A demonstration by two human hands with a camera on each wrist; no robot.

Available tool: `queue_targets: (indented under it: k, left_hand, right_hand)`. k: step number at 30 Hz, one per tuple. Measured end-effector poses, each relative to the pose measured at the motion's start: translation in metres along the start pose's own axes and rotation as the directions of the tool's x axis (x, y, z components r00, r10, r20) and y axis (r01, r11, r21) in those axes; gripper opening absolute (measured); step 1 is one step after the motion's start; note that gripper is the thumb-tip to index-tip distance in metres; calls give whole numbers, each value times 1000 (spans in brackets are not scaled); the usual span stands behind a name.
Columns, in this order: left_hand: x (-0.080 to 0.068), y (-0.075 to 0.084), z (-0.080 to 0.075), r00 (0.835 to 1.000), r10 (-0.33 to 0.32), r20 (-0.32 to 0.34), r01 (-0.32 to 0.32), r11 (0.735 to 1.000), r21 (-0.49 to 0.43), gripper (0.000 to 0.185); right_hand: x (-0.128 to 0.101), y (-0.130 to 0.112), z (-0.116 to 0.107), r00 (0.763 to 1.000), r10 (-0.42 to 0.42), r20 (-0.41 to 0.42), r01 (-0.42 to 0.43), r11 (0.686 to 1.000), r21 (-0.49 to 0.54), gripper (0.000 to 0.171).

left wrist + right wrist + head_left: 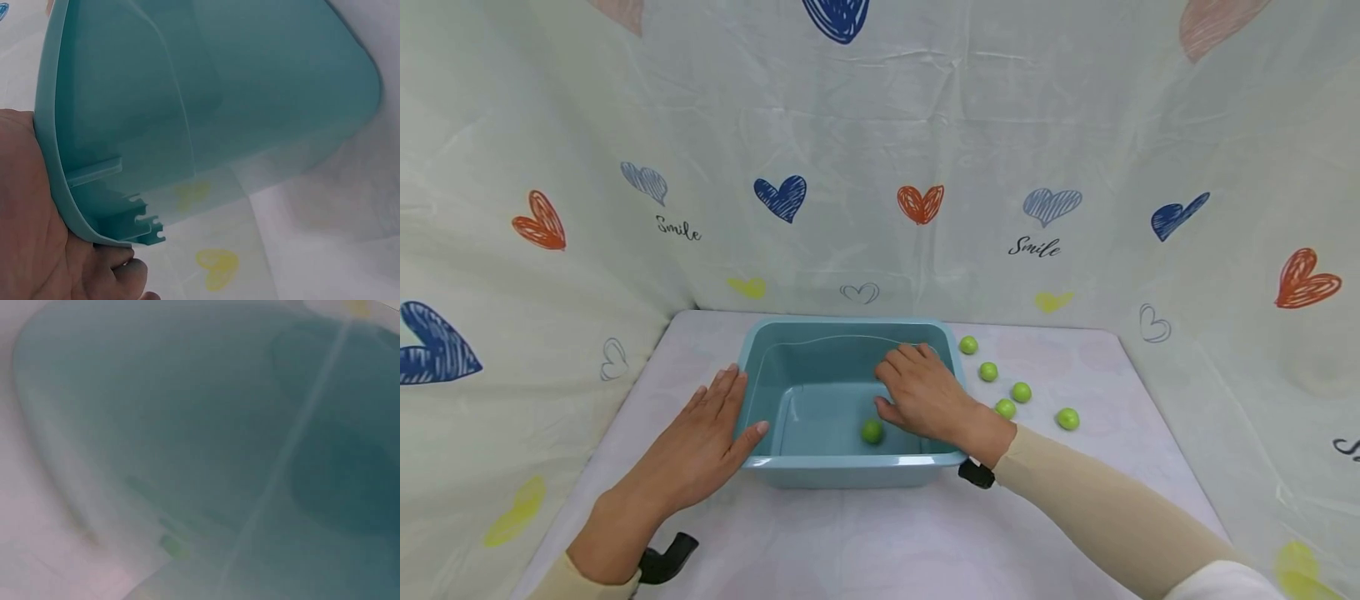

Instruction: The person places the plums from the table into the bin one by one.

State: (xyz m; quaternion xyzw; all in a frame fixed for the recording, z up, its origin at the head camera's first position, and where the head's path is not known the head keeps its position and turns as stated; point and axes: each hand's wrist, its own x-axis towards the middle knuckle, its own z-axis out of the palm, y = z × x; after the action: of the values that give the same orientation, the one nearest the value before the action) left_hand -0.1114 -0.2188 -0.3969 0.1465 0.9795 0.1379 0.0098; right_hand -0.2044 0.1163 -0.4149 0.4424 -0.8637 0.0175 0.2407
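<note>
Below and to the near left of the right grip (925, 396): one small, round, bright-green ball (872, 431), inside a deep, rectangular, blue-green plastic tub (850, 461). Right grip over the tub's right part, back of the hand uppermost; fingers loosely bent, thumb parted from them, no held ball visible; fingertips partly hidden. Left grip (703, 437) along the left side of the tub, fingers straight, thumb across the rim; contact without a grasp. To the right of the right grip, on the pale surface (850, 542): five more green balls (1021, 392), outside the tub, the closest just beside the right wrist. Step in hand, by judgement: work on the balls with the right grip, tub braced by the left. For good execution: light, even pressure from the left grip, without tipping; right wrist clear of the rim; fingers parted low over the tub's floor, to limit bounce and roll.
</note>
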Motion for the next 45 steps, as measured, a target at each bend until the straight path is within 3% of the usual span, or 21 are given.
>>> queue_targets:
  k: [10, 19, 26, 35, 39, 45]
  left_hand:
    - [-2, 0, 0, 1000, -14, 6, 14, 1000, 3, 88]
    - [-2, -1, 1, 1000, -7, -3, 7, 1000, 6, 87]
    - [-1, -1, 1, 1000, -3, -2, 3, 1000, 7, 87]
    - [0, 1, 0, 1000, 12, -5, -12, 1000, 24, 85]
    - [0, 0, 0, 1000, 12, -5, -12, 1000, 17, 85]
    - [0, 0, 1, 1000, 7, 0, -7, 1000, 11, 86]
  right_hand:
    - [-21, 30, -35, 991, 114, -77, -113, 994, 7, 28]
    - [-67, 76, -57, 964, 231, -133, -236, 972, -22, 29]
    - [-116, 98, -50, 942, 328, -68, -333, 940, -78, 34]
    - [-183, 127, -33, 930, 365, -39, -366, 919, -145, 40]
    - [-209, 135, -25, 921, 388, 31, -376, 907, -189, 46]
    - [-240, 136, -14, 885, 437, 159, -398, 889, -226, 54]
